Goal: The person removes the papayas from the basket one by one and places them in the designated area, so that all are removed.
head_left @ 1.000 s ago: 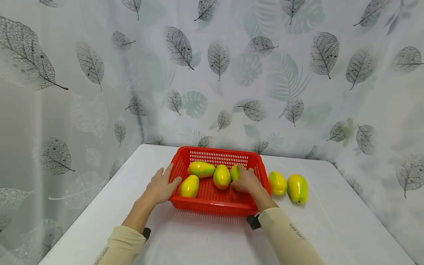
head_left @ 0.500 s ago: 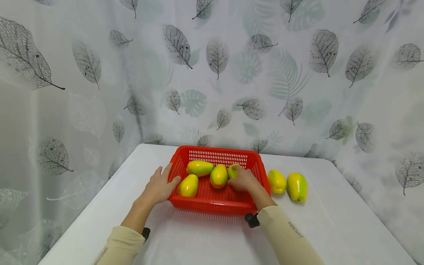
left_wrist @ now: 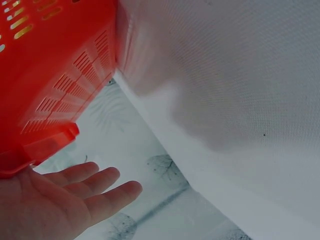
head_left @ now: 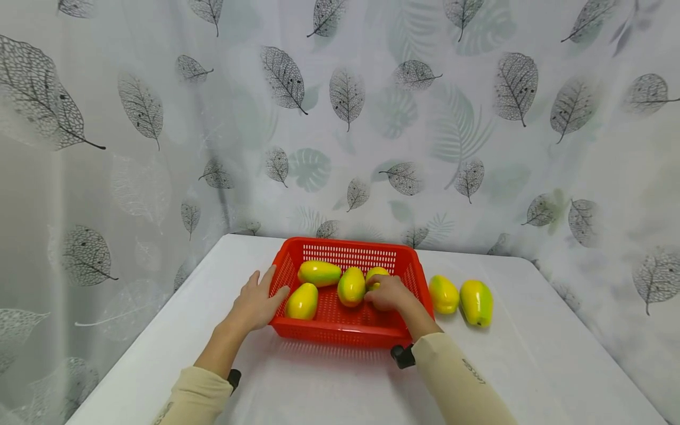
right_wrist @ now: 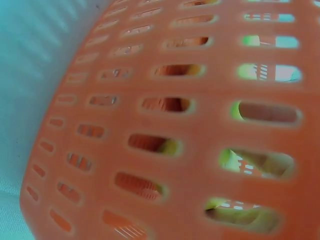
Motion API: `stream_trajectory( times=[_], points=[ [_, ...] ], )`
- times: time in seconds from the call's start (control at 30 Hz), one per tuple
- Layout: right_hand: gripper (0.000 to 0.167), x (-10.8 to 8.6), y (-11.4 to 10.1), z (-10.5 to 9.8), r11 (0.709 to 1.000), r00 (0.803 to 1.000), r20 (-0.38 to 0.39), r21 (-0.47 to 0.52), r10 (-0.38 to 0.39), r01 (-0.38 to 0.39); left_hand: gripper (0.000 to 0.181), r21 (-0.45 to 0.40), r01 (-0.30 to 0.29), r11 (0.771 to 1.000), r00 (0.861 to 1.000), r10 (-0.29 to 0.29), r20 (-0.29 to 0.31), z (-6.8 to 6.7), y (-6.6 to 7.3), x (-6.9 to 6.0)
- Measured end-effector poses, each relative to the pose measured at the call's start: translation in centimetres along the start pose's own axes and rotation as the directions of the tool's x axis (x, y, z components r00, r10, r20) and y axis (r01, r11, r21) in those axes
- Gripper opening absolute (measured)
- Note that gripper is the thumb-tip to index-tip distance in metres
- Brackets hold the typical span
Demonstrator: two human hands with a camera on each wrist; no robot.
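Observation:
A red plastic basket (head_left: 340, 328) with slotted walls stands on the table. Inside lie yellow-green papayas: one at the back left (head_left: 320, 273), one at the front left (head_left: 301, 301) and one in the middle (head_left: 351, 287). My right hand (head_left: 390, 293) reaches in over the near right side, its fingers curled on another papaya (head_left: 376, 273) and partly covering it. My left hand (head_left: 255, 304) rests against the left rim, thumb over the edge; in the left wrist view its fingers stretch out straight beyond the rim. Through the slots of the basket wall (right_wrist: 130, 90), the right wrist view shows parts of fruit and fingers.
Two more papayas lie on the white table (head_left: 531, 354) just right of the basket: a nearer one (head_left: 444, 294) and one farther right (head_left: 477, 302). A leaf-patterned curtain (head_left: 345, 147) hangs behind and beside the table.
The right hand and its papaya have shifted slightly left, closer to the middle papaya. The left hand keeps its place on the rim.

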State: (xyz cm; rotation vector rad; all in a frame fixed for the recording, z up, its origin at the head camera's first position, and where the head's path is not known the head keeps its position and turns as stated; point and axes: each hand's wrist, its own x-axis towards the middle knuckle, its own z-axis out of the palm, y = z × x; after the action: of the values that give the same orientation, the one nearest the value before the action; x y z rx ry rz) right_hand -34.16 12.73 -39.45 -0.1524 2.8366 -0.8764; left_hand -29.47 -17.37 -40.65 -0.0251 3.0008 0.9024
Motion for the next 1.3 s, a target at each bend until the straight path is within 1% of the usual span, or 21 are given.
stream_trajectory(
  times=[0.07, 0.27, 0.43, 0.6, 0.7, 0.77, 1.0, 1.13, 1.3],
  points=[
    [0.043, 0.0, 0.0, 0.0, 1.000, 1.000, -0.002, 0.005, 0.000, 0.000, 0.079, 0.000, 0.004, 1.000, 1.000, -0.004, 0.002, 0.0, 0.0, 0.0],
    [0.052, 0.2, -0.1, 0.1, 1.000, 1.000, -0.018, 0.000, 0.010, -0.010, 0.079, 0.001, 0.005, 1.000, 1.000, -0.005, 0.002, 0.0, 0.0, 0.0],
    [0.049, 0.3, -0.1, 0.3, 1.000, 1.000, 0.001, -0.001, 0.021, -0.021, 0.079, -0.003, 0.013, 1.000, 1.000, -0.013, 0.005, 0.0, 0.0, 0.0],
    [0.043, 0.4, 0.2, 0.4, 1.000, 1.000, -0.003, -0.002, -0.002, 0.002, 0.079, -0.005, 0.007, 1.000, 1.000, -0.007, 0.002, 0.0, 0.1, 0.0],
    [0.043, 0.5, 0.4, 0.4, 1.000, 1.000, -0.014, -0.012, -0.017, 0.016, 0.079, -0.007, 0.010, 1.000, 1.000, -0.010, 0.005, 0.0, 0.1, 0.0],
    [0.043, 0.6, 0.4, 0.4, 1.000, 1.000, -0.025, -0.015, -0.019, 0.018, 0.079, -0.007, 0.012, 1.000, 1.000, -0.012, 0.007, 0.0, 0.1, 0.0],
    [0.044, 0.4, 0.1, -0.1, 0.998, 0.994, -0.101, -0.051, -0.040, 0.035, 0.080, -0.010, 0.011, 1.000, 1.000, -0.011, 0.007, -0.1, 0.1, 0.0],
    [0.046, 0.0, -0.3, -0.7, 0.995, 0.991, -0.122, -0.090, -0.057, 0.046, 0.081, -0.007, 0.012, 1.000, 1.000, -0.012, 0.007, -0.1, 0.1, 0.0],
    [0.046, -0.9, -0.9, -2.0, 0.990, 0.981, -0.165, -0.121, -0.096, 0.077, 0.081, -0.005, 0.006, 1.000, 1.000, -0.006, 0.006, -0.1, 0.1, 0.0]
  ],
)
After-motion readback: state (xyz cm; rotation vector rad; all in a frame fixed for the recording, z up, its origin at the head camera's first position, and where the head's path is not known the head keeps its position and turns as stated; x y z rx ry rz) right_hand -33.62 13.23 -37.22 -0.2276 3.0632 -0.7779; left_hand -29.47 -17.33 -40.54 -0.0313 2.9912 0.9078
